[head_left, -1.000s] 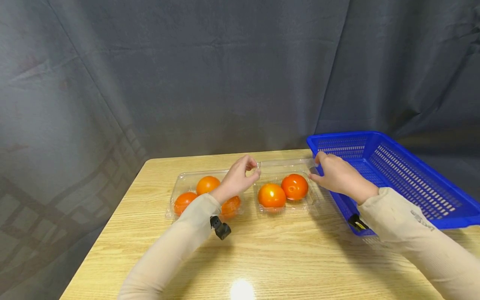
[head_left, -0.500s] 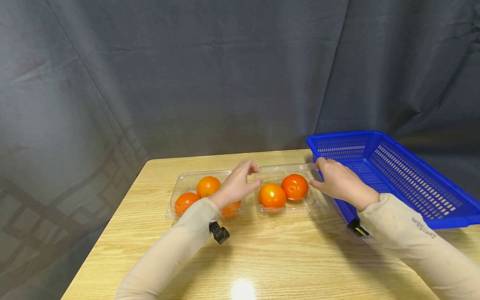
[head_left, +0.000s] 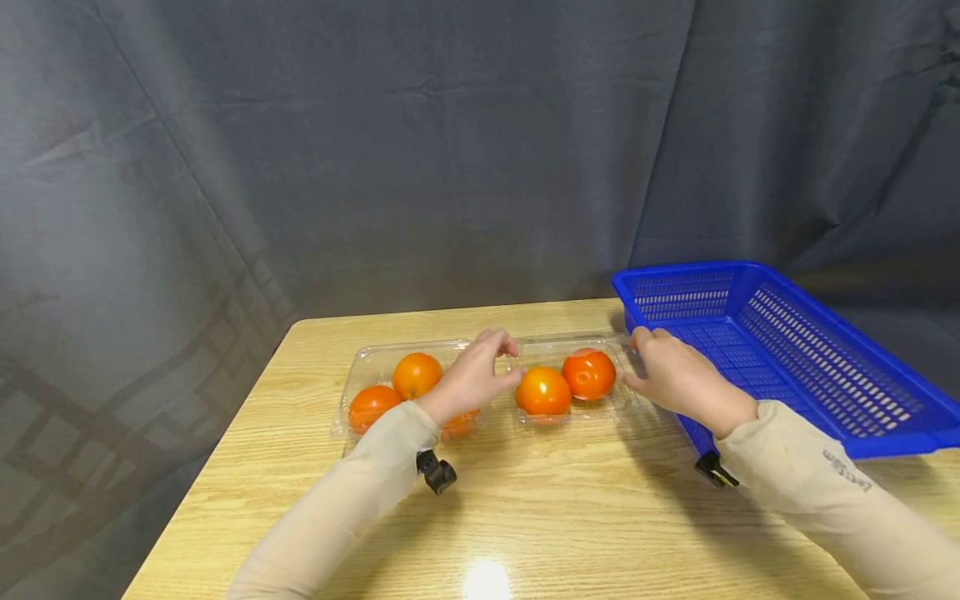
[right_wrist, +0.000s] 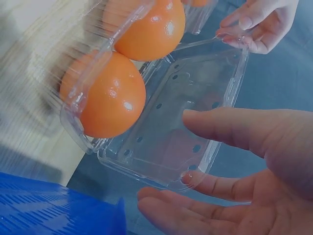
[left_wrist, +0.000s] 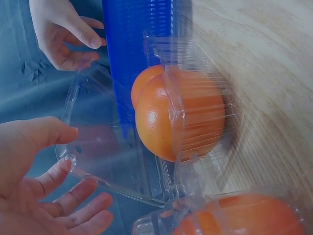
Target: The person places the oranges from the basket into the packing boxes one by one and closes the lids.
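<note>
A clear plastic clamshell box [head_left: 570, 418] with two glossy orange-red round fruits [head_left: 543, 392] stands mid-table, its clear lid [right_wrist: 161, 132] raised from the hinge. My left hand [head_left: 476, 371] is at the lid's left corner, index fingertip right at the edge and thumb apart from it. At the opposite corner is my right hand [head_left: 678, 371], thumb on one side of the lid and fingers at the other, spread and loosely bent. To the left, a second clear box [head_left: 367, 357] holds similar fruits [head_left: 417, 375], partly hidden by my left hand and sleeve.
A blue perforated plastic basket [head_left: 832, 321] stands at the right, close beside my right forearm. The wooden table [head_left: 525, 517] ends at the back before a dark grey curtain [head_left: 450, 167]. A black wrist camera [head_left: 437, 472] hangs under my left sleeve.
The lid's upper edge has come lower in the head view, and both hands have moved down slightly with it. Fruits, boxes and basket stay where they were.
</note>
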`<state>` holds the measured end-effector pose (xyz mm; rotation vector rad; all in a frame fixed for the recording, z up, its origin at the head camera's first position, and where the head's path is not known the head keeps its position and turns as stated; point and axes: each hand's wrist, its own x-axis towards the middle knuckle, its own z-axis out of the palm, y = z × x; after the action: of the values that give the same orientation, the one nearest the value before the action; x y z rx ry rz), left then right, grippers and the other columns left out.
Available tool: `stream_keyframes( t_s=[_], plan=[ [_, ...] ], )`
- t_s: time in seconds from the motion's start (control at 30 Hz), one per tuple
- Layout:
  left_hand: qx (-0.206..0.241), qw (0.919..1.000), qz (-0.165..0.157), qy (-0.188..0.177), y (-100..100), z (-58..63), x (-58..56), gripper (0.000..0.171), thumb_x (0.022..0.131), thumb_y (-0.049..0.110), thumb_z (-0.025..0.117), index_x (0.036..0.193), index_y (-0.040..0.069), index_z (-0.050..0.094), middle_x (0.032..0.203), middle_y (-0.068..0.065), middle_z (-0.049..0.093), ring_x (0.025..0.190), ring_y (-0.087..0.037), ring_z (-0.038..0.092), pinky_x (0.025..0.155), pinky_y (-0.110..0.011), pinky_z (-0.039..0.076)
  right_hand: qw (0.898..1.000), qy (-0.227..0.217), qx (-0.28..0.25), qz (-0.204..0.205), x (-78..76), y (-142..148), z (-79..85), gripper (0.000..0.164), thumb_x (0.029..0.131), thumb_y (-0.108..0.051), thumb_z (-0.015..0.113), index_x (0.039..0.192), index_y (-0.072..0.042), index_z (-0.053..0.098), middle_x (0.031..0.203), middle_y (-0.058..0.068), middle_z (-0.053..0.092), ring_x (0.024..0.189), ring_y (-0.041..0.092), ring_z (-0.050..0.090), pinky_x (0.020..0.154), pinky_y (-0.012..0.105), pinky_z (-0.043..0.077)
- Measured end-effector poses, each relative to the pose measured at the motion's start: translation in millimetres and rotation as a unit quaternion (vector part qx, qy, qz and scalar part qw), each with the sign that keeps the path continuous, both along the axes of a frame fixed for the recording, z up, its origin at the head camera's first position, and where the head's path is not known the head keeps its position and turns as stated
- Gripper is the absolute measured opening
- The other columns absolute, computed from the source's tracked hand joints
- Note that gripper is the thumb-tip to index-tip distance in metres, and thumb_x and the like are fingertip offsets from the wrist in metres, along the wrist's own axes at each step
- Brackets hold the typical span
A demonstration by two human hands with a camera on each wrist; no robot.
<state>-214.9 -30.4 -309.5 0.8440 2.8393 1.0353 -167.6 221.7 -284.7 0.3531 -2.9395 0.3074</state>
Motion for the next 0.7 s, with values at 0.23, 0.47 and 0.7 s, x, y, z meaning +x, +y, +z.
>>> stream_keyframes(
  t_s=[0.23,0.47,0.7],
  plan=[
    [-0.021,0.9998,-0.001,0.000,-1,-2.2,4.1,0.024,0.083,0.021,0.064,0.101,0.008,0.053,0.107,-0.009,0.053,0.102,-0.023,0.052,0.094,-0.036,0.044,1.000,0.018,0.000,0.010,3.4,-1,-4.8,0.034,0.073,-0.017,0.071,0.092,0.004,0.052,0.079,0.019,0.055,0.064,0.026,0.053,0.053,0.040,0.046],
    [-0.032,0.9993,-0.011,0.019,-2,-4.6,5.1,0.025,0.082,0.021,0.066,0.100,0.008,0.055,0.105,-0.007,0.055,0.103,-0.022,0.053,0.093,-0.036,0.045,0.999,0.041,0.006,0.016,5.8,-1,-10.2,0.032,0.071,-0.014,0.071,0.088,0.004,0.051,0.072,0.016,0.051,0.060,0.025,0.050,0.049,0.040,0.044],
    [-0.047,0.9988,-0.014,0.002,-3,-6.7,6.8,0.026,0.082,0.024,0.066,0.100,0.010,0.056,0.108,-0.009,0.055,0.103,-0.022,0.053,0.091,-0.037,0.046,0.999,0.046,0.008,0.020,8.0,-2,-14.8,0.029,0.072,-0.013,0.069,0.082,0.002,0.047,0.066,0.012,0.046,0.056,0.024,0.046,0.045,0.038,0.040]
  ],
)
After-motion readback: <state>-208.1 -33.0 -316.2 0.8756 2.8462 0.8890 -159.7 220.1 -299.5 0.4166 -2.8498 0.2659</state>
